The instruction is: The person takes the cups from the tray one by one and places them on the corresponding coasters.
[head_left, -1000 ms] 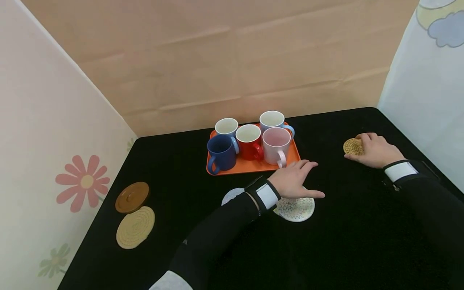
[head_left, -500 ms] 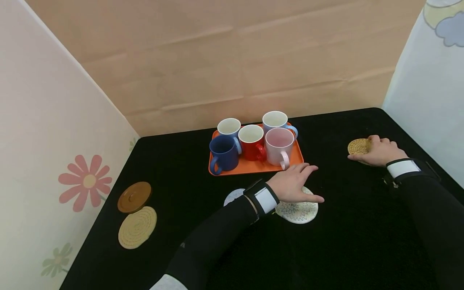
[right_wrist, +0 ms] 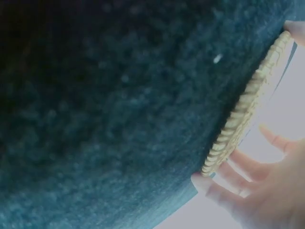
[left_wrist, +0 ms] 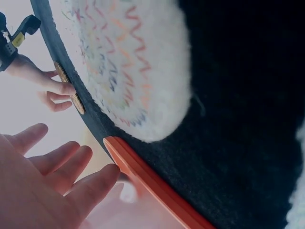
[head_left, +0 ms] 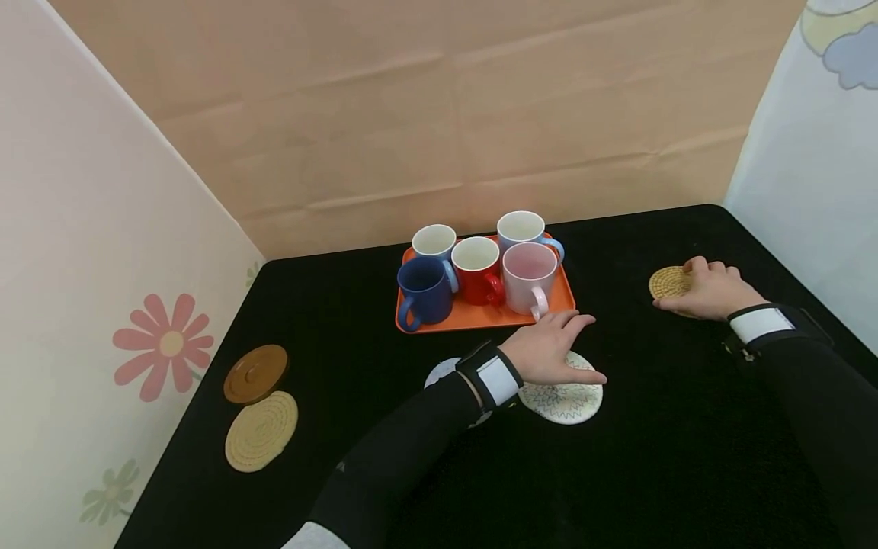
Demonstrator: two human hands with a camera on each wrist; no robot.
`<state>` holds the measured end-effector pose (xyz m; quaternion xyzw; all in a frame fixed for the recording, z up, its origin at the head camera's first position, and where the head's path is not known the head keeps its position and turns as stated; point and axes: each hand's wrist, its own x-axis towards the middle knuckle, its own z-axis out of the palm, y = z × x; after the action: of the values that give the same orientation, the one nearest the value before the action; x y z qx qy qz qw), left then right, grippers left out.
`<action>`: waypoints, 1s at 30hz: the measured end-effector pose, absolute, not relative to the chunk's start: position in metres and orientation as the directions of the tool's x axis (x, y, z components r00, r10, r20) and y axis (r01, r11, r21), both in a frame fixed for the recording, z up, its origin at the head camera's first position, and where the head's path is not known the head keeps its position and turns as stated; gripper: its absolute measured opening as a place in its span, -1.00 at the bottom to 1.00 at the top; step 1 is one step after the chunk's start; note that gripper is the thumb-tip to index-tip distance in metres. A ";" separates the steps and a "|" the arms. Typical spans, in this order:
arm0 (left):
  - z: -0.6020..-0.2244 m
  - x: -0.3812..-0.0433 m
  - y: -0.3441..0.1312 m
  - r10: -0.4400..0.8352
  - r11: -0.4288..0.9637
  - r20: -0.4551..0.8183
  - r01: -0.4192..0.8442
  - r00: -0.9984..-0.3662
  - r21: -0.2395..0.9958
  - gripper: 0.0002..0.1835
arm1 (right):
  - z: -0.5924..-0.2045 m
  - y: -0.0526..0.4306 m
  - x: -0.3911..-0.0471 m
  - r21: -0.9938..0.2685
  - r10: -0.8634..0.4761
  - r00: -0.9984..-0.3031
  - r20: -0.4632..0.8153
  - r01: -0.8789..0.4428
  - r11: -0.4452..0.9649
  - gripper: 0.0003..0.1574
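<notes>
My right hand (head_left: 716, 290) is at the right side of the black table. It holds a round woven straw coaster (head_left: 668, 282) by its edges, thumb on one side and fingers on the other. The right wrist view shows this coaster (right_wrist: 243, 105) edge-on against the dark cloth. My left hand (head_left: 549, 347) hovers with fingers spread over a white round coaster with zigzag stitching (head_left: 565, 396), partly hiding it. Nothing is in that hand. Under the left forearm, another pale coaster (head_left: 441, 371) shows only in part. The left fingertips are near the orange tray (left_wrist: 152, 186).
Several mugs stand on the orange tray (head_left: 453, 326) at the back: dark blue (head_left: 427, 297), red (head_left: 473, 278), pink (head_left: 527, 278) and two light blue. At left lie a brown saucer-like disc (head_left: 255, 374) and a beige woven coaster (head_left: 262, 432). Walls border the table.
In the last half second the right hand and the straw coaster have shifted slightly left. The left hand has drifted a little left, still with its fingers spread.
</notes>
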<state>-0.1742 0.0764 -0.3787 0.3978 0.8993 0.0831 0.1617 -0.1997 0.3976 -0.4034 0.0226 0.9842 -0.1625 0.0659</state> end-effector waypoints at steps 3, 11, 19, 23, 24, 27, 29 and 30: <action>-0.377 -0.174 0.079 0.742 0.670 -0.225 0.686 -0.632 0.283 -0.03 | -0.403 0.396 -0.198 -0.319 0.011 -0.990 -0.144 0.056 0.946 0.28; -0.370 -0.173 0.100 0.745 0.666 -0.245 0.679 -0.620 0.307 -0.04 | -0.402 0.388 -0.192 -0.309 -0.035 -0.990 -0.136 0.009 0.951 0.22; -0.370 -0.172 0.113 0.743 0.669 -0.253 0.691 -0.620 0.274 -0.05 | -0.401 0.374 -0.181 -0.300 -0.098 -0.987 -0.128 -0.055 0.952 0.18; -0.369 -0.172 0.113 0.742 0.670 -0.260 0.691 -0.617 0.273 -0.05 | -0.401 0.370 -0.177 -0.308 -0.121 -0.984 -0.132 -0.075 0.948 0.19; -0.368 -0.172 0.112 0.744 0.668 -0.261 0.691 -0.615 0.275 -0.05 | -0.400 0.370 -0.177 -0.312 -0.124 -0.983 -0.136 -0.076 0.947 0.18; -0.368 -0.172 0.113 0.748 0.664 -0.265 0.695 -0.609 0.277 -0.04 | -0.401 0.369 -0.174 -0.318 -0.134 -0.981 -0.140 -0.084 0.944 0.16; -0.368 -0.172 0.113 0.751 0.660 -0.267 0.699 -0.605 0.275 -0.04 | -0.401 0.368 -0.172 -0.319 -0.143 -0.980 -0.138 -0.093 0.943 0.14; -0.368 -0.172 0.114 0.752 0.658 -0.266 0.701 -0.603 0.274 -0.03 | -0.402 0.368 -0.170 -0.318 -0.148 -0.980 -0.135 -0.099 0.943 0.13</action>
<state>-0.1718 0.1137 -0.3685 0.4071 0.8924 0.0706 0.1814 -0.1704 0.3678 -0.4019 -0.0630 0.9825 -0.1566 0.0787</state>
